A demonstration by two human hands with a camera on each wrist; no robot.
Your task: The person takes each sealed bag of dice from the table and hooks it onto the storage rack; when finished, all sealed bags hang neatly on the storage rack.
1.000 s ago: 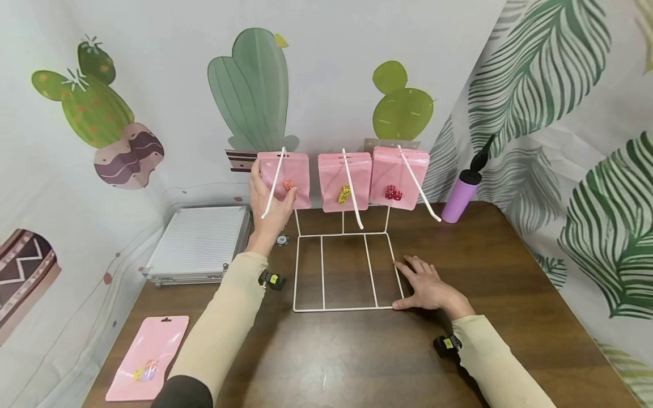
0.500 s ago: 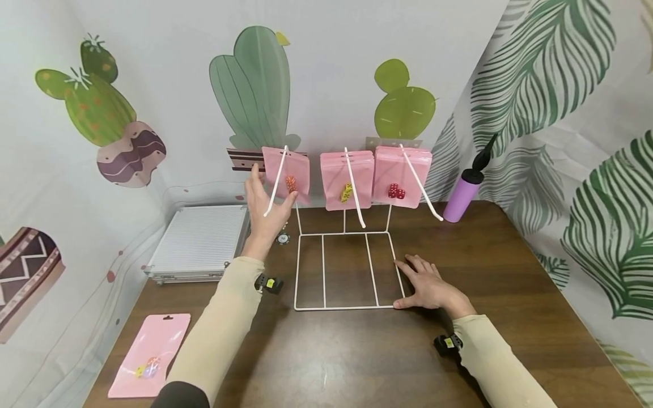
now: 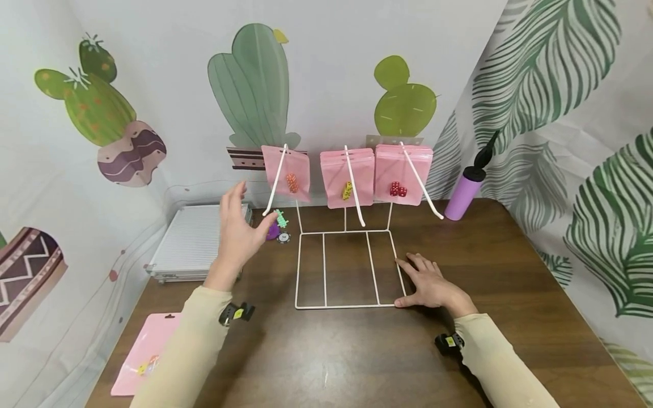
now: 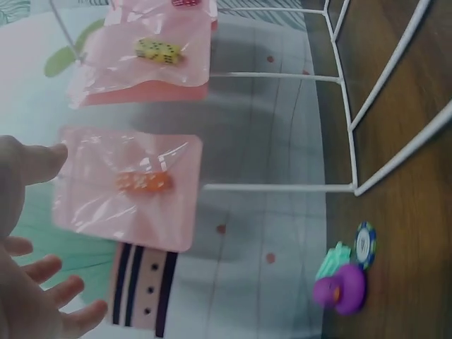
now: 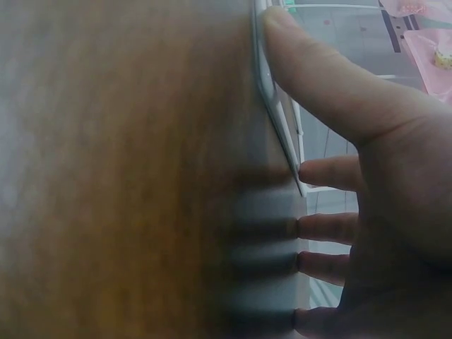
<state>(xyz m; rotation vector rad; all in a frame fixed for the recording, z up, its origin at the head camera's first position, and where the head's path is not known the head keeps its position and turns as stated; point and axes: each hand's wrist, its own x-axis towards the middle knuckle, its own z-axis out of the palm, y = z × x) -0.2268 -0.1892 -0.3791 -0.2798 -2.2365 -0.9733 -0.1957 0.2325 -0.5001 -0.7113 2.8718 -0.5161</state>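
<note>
A white wire rack point(image 3: 347, 269) stands on the brown table point(image 3: 510, 294). Three pink pouches hang from its hooks: one with orange dice point(image 3: 288, 178) point(image 4: 134, 187), one with yellow dice point(image 3: 347, 177) point(image 4: 152, 60), one with red dice point(image 3: 402, 173). My left hand point(image 3: 237, 232) point(image 4: 28, 282) hovers open in the air, left of the orange-dice pouch and apart from it. My right hand point(image 3: 427, 283) point(image 5: 367, 176) lies flat on the table, thumb pressed against the rack's right front corner.
A silver case point(image 3: 196, 241) lies at the back left. A purple duck point(image 4: 340, 288), a green toy and a poker chip point(image 3: 283, 237) sit by the rack's left rear leg. A pink pouch point(image 3: 143, 357) lies front left. A purple pump bottle point(image 3: 464, 190) stands back right.
My left hand let go of the orange-dice pouch, which stays hung on the left hook, and drew back to the left and toward me. The right hand stayed put.
</note>
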